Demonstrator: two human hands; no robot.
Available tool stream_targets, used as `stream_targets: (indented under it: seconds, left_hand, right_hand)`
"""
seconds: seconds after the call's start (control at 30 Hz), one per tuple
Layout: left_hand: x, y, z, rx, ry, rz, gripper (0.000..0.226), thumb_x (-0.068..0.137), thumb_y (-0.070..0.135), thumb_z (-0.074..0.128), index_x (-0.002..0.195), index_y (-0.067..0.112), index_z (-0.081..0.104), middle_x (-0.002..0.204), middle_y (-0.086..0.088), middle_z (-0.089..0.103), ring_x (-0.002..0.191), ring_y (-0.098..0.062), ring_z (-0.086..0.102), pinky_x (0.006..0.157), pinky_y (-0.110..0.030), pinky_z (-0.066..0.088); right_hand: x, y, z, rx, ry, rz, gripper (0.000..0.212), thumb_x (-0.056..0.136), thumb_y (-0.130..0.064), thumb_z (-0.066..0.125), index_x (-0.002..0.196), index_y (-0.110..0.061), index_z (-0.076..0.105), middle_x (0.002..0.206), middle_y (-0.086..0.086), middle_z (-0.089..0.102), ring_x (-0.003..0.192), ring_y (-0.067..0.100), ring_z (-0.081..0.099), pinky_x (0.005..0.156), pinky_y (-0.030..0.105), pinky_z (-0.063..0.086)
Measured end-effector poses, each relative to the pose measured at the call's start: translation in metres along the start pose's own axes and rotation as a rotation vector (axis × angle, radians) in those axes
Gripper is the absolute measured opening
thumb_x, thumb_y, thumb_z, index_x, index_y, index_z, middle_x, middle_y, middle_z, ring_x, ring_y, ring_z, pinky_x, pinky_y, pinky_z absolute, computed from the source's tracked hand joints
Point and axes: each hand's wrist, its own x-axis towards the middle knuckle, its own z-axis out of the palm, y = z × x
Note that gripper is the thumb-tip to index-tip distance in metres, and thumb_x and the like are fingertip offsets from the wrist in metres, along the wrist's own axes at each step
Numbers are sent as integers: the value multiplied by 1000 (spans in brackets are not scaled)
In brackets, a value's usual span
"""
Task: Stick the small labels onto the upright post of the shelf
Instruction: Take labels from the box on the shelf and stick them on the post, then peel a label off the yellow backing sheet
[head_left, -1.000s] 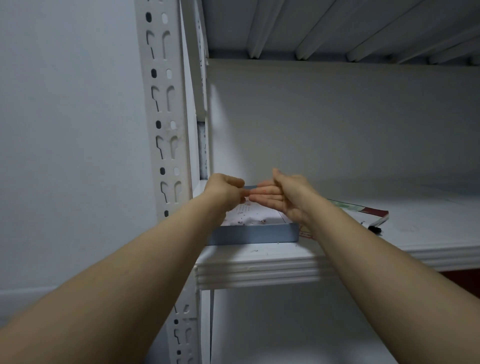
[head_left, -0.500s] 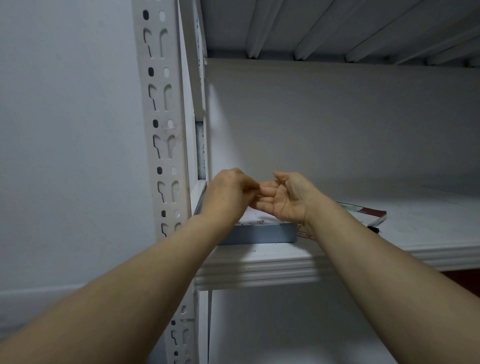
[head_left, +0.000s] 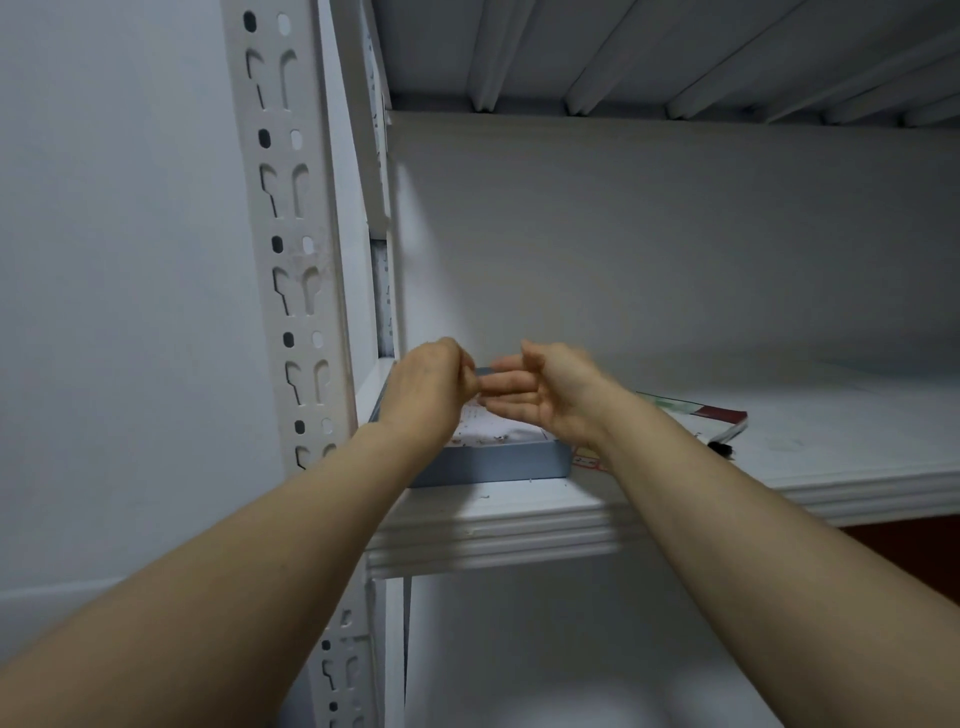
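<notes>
**Both hands meet over the tray, beside the post**

The left hand is clenched, knuckles up, its fingertips drawn together at the side facing the other hand. They meet the fingers of the right hand or come just short of them; motion blur hides which. Whether a label is pinched there cannot be told, as nothing that small shows.

The right hand is loosely spread, palm turned left, its fingers reaching sideways toward the left fist and only slightly bent. It grasps nothing that can be seen.

Both hands hover above a shallow blue tray at the left end of the white shelf. In the tray lies a white sheet with small dark marks, too fine to read.

The post, white and punched with rows of slots and holes, stands upright just left of the tray and close to the left wrist. Neither hand touches it.

Right of the tray a booklet lies flat on the shelf, with a pen at its near edge.
</notes>
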Motion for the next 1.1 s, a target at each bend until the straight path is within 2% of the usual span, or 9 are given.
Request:
stream_targets:
  seconds: [0.13,0.27,0.43,0.63,0.77,0.87,0.93,1.03,1.1]
  left_hand:
    - [-1,-7,1,-31,-6,-19,27,93,10,52,117,7,65,112,-14,66,101,-30,59,87,-35,48]
    - [0,-2,4,-45,-67,-43,23,92,7,50,103,2,70,96,-11,72,86,-25,61,77,-31,48]
    - [-2,-3,9,-103,-178,-87,24,94,4,50,77,2,67,86,-10,75,69,-24,64,63,-27,49]
    - [0,-4,4,-315,-214,-221,25,80,-7,68,104,-2,68,90,-18,72,79,-25,70,59,-20,54]
    - [-2,-6,5,-219,-169,-193,15,79,21,77,82,7,72,75,-7,74,67,-16,72,73,-28,57]
    - [-1,-5,7,-133,-148,-144,31,84,-5,59,103,13,74,106,-7,71,98,-22,66,86,-28,51]
    - [-2,-3,6,-132,-181,-142,38,85,-7,47,99,14,75,105,-9,70,96,-24,64,84,-30,52]
    - [-4,5,4,-77,-291,-188,33,94,38,49,88,13,68,90,-9,66,82,-21,60,76,-32,49]
    - [-5,7,9,93,-358,-193,41,96,50,35,117,28,62,125,-7,59,123,-25,47,111,-47,22]
  right_hand:
    - [5,5,-4,-348,194,-251,22,91,7,43,102,2,61,80,10,64,65,16,62,56,19,55]
    - [4,9,-14,-441,249,-353,28,92,8,39,90,-5,63,78,6,62,50,8,63,49,16,50]
    - [-5,8,-23,-468,254,-321,24,92,5,43,106,2,63,81,9,63,61,12,60,56,16,51]
    - [-11,8,-20,-580,227,-335,24,89,6,50,105,1,67,87,9,65,70,14,57,71,23,50]
    - [-9,11,-17,-596,200,-359,27,85,11,51,101,-3,68,86,8,66,66,13,59,74,29,51]
    - [-8,12,-12,-691,190,-369,34,82,14,49,92,-7,73,80,4,68,70,12,62,76,28,51]
    - [-7,13,-9,-833,204,-384,48,77,16,41,81,-17,76,82,0,71,87,11,64,85,26,51]
    - [-12,13,-8,-900,188,-370,47,79,10,39,94,-17,75,94,2,71,92,13,61,82,23,47]
    - [-16,10,-14,-970,146,-347,33,89,-10,53,120,-18,64,118,4,65,107,16,59,92,27,45]
